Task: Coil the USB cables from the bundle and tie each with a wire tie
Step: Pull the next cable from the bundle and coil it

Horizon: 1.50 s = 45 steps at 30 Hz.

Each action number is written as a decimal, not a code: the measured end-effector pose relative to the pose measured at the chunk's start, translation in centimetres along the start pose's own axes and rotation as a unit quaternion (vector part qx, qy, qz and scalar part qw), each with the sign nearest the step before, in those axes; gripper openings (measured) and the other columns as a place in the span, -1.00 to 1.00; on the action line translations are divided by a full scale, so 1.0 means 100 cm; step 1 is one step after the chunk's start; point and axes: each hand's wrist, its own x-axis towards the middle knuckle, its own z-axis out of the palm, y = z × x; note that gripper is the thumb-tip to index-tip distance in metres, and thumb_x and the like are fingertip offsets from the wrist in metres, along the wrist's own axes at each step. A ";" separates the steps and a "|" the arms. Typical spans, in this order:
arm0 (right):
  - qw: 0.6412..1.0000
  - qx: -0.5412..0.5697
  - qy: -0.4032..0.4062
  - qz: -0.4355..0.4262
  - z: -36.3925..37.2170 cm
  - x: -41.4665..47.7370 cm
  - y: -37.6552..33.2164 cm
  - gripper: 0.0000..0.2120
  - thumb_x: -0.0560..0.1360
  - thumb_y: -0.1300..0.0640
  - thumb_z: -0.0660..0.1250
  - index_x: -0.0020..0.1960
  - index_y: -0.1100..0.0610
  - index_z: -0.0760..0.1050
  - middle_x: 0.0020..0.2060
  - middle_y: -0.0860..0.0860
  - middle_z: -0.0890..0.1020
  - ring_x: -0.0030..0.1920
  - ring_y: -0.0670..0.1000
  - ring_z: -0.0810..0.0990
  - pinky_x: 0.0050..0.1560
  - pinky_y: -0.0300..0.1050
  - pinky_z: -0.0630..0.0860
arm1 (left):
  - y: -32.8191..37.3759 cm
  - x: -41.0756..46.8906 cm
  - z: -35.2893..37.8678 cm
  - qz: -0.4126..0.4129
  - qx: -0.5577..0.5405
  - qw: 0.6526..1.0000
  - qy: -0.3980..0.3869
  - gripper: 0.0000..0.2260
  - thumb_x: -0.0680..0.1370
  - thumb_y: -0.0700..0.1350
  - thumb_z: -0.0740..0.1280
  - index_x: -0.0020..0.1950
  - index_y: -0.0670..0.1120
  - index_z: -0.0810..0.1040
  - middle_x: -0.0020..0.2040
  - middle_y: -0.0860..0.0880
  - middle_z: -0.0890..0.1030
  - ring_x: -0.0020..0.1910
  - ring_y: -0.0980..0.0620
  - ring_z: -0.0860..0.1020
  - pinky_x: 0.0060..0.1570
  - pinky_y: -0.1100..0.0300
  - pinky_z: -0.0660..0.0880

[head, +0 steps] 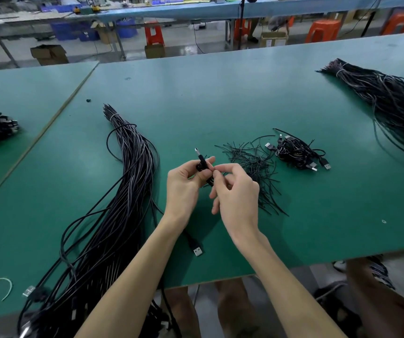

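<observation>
Both hands on one coiled cable [201, 160], just left of the wire-tie pile [254, 167].

Left hand [186, 184] grips the coil, plug end sticking up past the fingers. Right hand [236, 193] pinches the coil's near side with thumb and forefinger; can't tell if a tie is in the pinch. Pile sits on the green table [220, 93], right behind the right hand. Finished coils [296, 153] just right of the pile. Main bundle [127, 181] well left of it, banded at its far end. Loose USB plug [197, 251] near-left of the pile, beside the left forearm. Second bundle [391, 101] far right.
</observation>
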 end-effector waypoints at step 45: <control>0.992 0.106 -0.051 0.034 0.013 0.004 0.007 -0.89 0.62 0.16 0.41 0.07 0.20 0.63 -0.29 0.04 0.71 -0.32 0.08 0.69 -0.19 0.15 0.67 | 0.014 -0.003 -0.008 -0.193 -0.255 0.944 -0.081 -0.80 0.58 0.00 0.33 -0.10 0.04 0.75 0.26 -0.07 0.67 -0.43 0.12 0.44 -0.47 0.25 0.27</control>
